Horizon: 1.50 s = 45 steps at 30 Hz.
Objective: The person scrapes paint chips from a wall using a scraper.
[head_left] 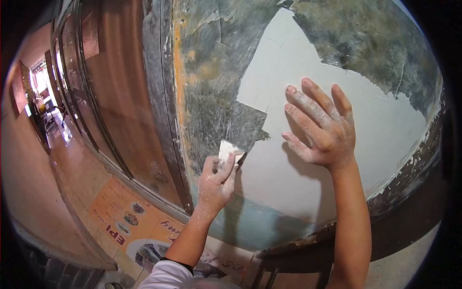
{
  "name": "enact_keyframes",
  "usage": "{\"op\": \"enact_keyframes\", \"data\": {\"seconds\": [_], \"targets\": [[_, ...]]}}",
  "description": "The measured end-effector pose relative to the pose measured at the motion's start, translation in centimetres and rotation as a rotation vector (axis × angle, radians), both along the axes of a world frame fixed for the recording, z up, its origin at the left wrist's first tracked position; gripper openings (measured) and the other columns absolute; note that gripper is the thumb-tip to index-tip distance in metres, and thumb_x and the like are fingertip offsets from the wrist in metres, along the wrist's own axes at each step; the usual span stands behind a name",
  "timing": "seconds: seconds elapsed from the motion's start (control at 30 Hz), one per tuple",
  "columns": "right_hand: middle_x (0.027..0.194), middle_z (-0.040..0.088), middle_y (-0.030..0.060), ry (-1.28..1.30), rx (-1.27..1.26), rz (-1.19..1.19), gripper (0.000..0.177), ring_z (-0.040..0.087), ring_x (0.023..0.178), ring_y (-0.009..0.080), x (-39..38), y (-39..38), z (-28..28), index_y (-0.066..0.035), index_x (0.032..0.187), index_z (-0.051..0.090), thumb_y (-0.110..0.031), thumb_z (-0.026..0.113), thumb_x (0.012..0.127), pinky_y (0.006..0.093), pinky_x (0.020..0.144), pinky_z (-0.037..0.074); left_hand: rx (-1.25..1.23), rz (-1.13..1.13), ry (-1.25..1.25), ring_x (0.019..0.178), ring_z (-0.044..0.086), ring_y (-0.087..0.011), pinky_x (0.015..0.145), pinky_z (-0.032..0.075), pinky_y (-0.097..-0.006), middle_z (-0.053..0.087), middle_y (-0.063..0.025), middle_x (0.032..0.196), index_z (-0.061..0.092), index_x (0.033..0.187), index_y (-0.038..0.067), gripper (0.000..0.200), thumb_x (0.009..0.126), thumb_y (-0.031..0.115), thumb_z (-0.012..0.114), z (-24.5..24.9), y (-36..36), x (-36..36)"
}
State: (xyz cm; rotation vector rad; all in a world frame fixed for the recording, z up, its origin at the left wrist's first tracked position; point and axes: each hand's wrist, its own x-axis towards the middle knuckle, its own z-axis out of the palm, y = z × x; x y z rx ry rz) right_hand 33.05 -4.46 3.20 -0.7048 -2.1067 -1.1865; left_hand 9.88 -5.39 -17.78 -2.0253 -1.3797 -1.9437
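A broad white putty patch [269, 72] with ragged edges covers much of a mottled grey-green panel [207, 106]. My left hand [216, 185] is closed around a small, dust-covered piece of folded sandpaper [228, 150], which lies against the bare grey area left of the patch. Over the white surface my right hand [325, 125] is spread open, with nothing in it, its shadow falling just below. White dust coats the fingers of both hands.
Brown framed panels [122, 91] run along the left side. On the floor below lies an orange printed banner [113, 207]. A dark frame edge [414, 168] borders the panel on the right. Far left, a bright passage [60, 130] leads away.
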Motion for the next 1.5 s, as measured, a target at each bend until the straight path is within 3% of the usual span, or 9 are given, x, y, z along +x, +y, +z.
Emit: {"op": "enact_keyframes", "data": {"seconds": [0.17,0.37,0.43,0.47,0.57,0.6,0.7,0.73,1.5], "targets": [[0.143,0.066,-0.0058,-0.010,0.007,-0.012,0.039,0.052,0.143,0.0175,0.0,0.0,0.0,-0.022,0.114,0.076,-0.043,0.078,0.081,0.0472,0.129,0.019,-0.028,-0.013,0.025,0.084,0.069,-0.0323,0.072,0.056,-0.0393,0.061,-0.0151,0.108,0.070,0.136,0.020,0.051,0.087,0.007,0.079,-3.2,-0.2,0.3],[0.141,0.067,-0.0074,-0.010,0.010,-0.028,0.039,0.051,0.143,0.0162,0.0,0.1,-0.1,-0.023,0.113,0.076,-0.044,0.078,0.081,0.0465,0.129,0.019,-0.037,-0.014,0.028,0.082,0.066,-0.0328,0.073,0.055,-0.0399,0.059,-0.0162,0.109,0.069,0.137,0.019,0.052,0.087,0.008,0.077,-4.8,-0.1,0.3],[0.144,0.066,-0.0008,-0.058,0.028,-0.028,0.041,0.052,0.144,0.0240,0.3,0.1,0.1,-0.019,0.115,0.077,-0.041,0.077,0.081,0.0457,0.128,0.018,-0.087,-0.016,0.017,0.083,0.066,-0.0320,0.073,0.055,-0.0397,0.059,-0.0159,0.109,0.070,0.137,0.020,0.052,0.087,0.007,0.078,-4.8,-0.4,0.3],[0.144,0.066,-0.0014,-0.056,0.026,-0.047,0.041,0.052,0.144,0.0239,0.2,-0.1,0.1,-0.019,0.116,0.077,-0.041,0.077,0.081,0.0451,0.129,0.019,-0.025,0.031,0.057,0.079,0.065,-0.0254,0.068,0.054,-0.0333,0.060,-0.0144,0.109,0.072,0.132,0.012,0.046,0.088,0.000,0.077,-5.0,-0.3,0.3],[0.143,0.067,-0.0017,-0.053,0.031,-0.041,0.042,0.052,0.144,0.0242,0.3,0.0,0.0,-0.019,0.116,0.077,-0.040,0.077,0.081,0.0453,0.129,0.019,-0.017,-0.003,0.010,0.079,0.065,-0.0258,0.069,0.054,-0.0332,0.060,-0.0146,0.109,0.072,0.133,0.012,0.047,0.088,-0.001,0.077,-5.1,-0.4,0.4],[0.142,0.067,-0.0078,-0.018,0.029,-0.048,0.039,0.051,0.143,0.0154,0.1,0.0,-0.1,-0.024,0.113,0.077,-0.043,0.080,0.079,0.0443,0.129,0.018,-0.040,0.007,-0.017,0.085,0.067,-0.0312,0.073,0.055,-0.0388,0.061,-0.0152,0.108,0.071,0.135,0.021,0.053,0.086,0.005,0.080,-5.5,-0.2,0.6],[0.142,0.067,-0.0073,-0.026,0.031,-0.044,0.039,0.051,0.143,0.0154,0.2,0.1,-0.1,-0.024,0.113,0.077,-0.043,0.080,0.079,0.0439,0.130,0.018,-0.059,0.022,-0.002,0.086,0.067,-0.0319,0.075,0.055,-0.0393,0.061,-0.0155,0.109,0.071,0.134,0.020,0.051,0.086,0.006,0.080,-5.5,-0.2,0.7],[0.143,0.066,-0.0070,-0.038,0.042,-0.046,0.039,0.050,0.144,0.0155,0.3,0.1,0.0,-0.024,0.113,0.077,-0.044,0.080,0.080,0.0436,0.130,0.018,-0.038,0.027,0.042,0.083,0.065,-0.0289,0.073,0.054,-0.0354,0.059,-0.0165,0.110,0.071,0.134,0.012,0.050,0.087,0.000,0.078,-5.1,-0.4,0.7],[0.140,0.068,-0.0082,-0.012,0.024,-0.021,0.036,0.052,0.142,0.0150,0.0,0.0,0.0,-0.022,0.109,0.077,-0.042,0.080,0.079,0.0454,0.128,0.021,0.030,0.008,-0.018,0.079,0.065,-0.0224,0.069,0.053,-0.0310,0.058,-0.0136,0.109,0.073,0.131,0.011,0.045,0.088,-0.003,0.076,-1.9,0.4,1.8]]}}
